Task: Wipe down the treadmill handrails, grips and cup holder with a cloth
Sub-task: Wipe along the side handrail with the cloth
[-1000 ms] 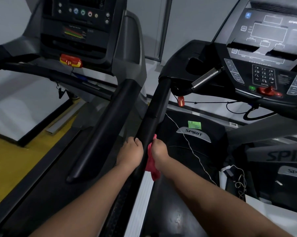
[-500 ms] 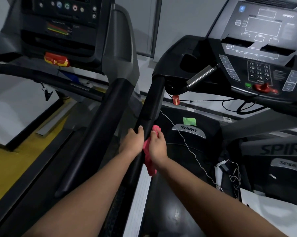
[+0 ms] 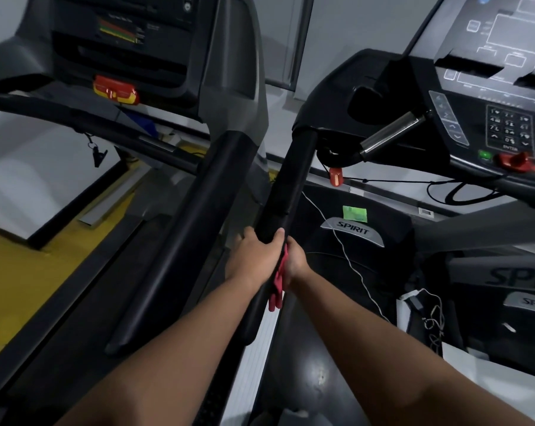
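Handrail (image 3: 286, 192) cleaning on a Spirit-branded treadmill appeared to be in its early to middle stage, with the person working about halfway up the machine's black padded left rail. Nothing in view showed which parts were already clean. Judging by where the hands sat, the upper stretch of the rail toward the console (image 3: 490, 87) was probably yet to be covered, along with the silver metal grip (image 3: 392, 133) and the dark cup holder recess (image 3: 364, 98) above it. The opposite rail was not clearly in view.

The left hand (image 3: 257, 256) was wrapped round the rail from the outer side, thumb over the top and fingers curled underneath, steadying it. The right hand (image 3: 295, 259) was just beside it on the inner side, holding a red cloth (image 3: 278, 284) bunched between palm and padding. Its fingertips were out of sight behind the left hand, so how tightly they closed could not be told.

The cloth was sandwiched between the two hands and touching the rail. Its loose tail hung down past the right wrist, along the rail's lower length. The wipe looked set to run upward, since the clamping hands sat below the untouched upper section — though that is a reading of the pose, not something seen.

A neighbouring treadmill's handrail (image 3: 192, 229) ran parallel on the left, near but apart from the one being wiped. A red safety key (image 3: 336, 176) dangled below the console.
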